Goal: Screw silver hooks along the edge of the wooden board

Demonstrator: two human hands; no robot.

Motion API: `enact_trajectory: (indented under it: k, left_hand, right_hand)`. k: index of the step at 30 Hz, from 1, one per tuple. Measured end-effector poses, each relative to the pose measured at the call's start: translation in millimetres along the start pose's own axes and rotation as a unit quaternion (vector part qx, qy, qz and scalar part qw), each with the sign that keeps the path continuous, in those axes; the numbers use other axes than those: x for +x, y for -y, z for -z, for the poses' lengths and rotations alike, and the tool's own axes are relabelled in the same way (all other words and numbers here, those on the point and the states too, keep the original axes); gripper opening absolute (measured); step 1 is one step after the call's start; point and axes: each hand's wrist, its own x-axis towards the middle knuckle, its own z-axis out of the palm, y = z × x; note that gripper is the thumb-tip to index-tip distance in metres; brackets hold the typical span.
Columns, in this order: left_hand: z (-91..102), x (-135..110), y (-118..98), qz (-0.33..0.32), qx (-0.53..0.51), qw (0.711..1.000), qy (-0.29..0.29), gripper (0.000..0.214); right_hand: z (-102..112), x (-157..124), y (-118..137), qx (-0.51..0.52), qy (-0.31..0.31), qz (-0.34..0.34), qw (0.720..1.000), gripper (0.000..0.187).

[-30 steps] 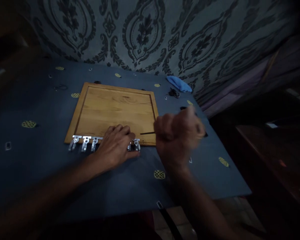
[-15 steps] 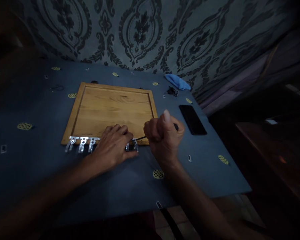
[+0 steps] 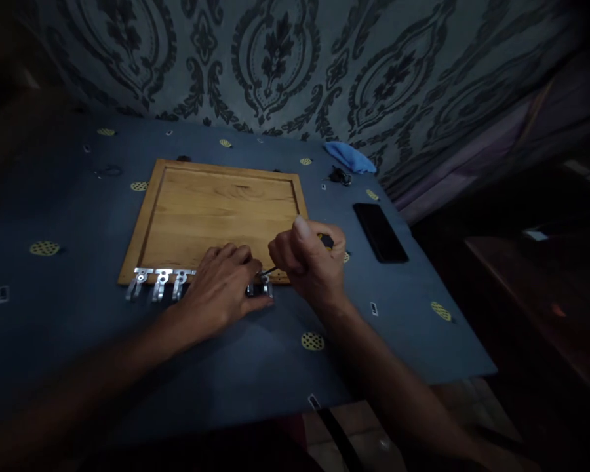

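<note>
A framed wooden board (image 3: 211, 210) lies flat on the table. Along its near edge runs a metal hook rail (image 3: 162, 278) with several silver hooks hanging over the side. My left hand (image 3: 223, 282) presses down on the rail, its fingers bent over the middle hooks and hiding them. In my right fist is a screwdriver (image 3: 327, 241) with a black and yellow handle, thumb pointing up. Its thin shaft slants down left to the rail's right end, where the tip meets the last hook. My right hand (image 3: 312, 262) hovers just over the board's near right corner.
A black phone (image 3: 380, 233) lies right of the board. Behind it are a bunch of keys (image 3: 339, 176) and a blue cloth (image 3: 350, 157). A small dark, thin object (image 3: 109, 171) rests at the far left. The patterned curtain (image 3: 275, 65) borders the table's back.
My right hand has moved left and inward, bringing the screwdriver handle closer to the rail, and the yellow on the handle now shows. My left hand stays on the rail.
</note>
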Motion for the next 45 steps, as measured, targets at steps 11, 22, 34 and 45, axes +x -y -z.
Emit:
enact_trajectory:
  k: [11, 22, 34, 45]
  left_hand:
    - [-3.7, -0.9, 2.8, -0.008, -0.005, 1.0, -0.021, 0.045]
    - [-2.2, -0.1, 0.8, -0.006, 0.011, 1.0, -0.026, 0.041]
    - [-2.6, -0.8, 1.3, -0.007, 0.0, 1.0, -0.025, 0.04]
    - [-1.9, 0.3, 1.1, -0.006, -0.004, 1.0, -0.018, 0.042]
  right_hand:
    - [12.3, 8.1, 7.4, -0.034, 0.154, -0.068, 0.985, 0.057]
    - [-9.1, -2.2, 15.0, -0.196, -0.076, -0.038, 0.977, 0.012]
    - [-13.7, -1.0, 1.3, -0.096, -0.069, -0.035, 0.992, 0.025]
    - [-9.6, -1.2, 4.0, -0.084, -0.021, -0.043, 0.995, 0.023]
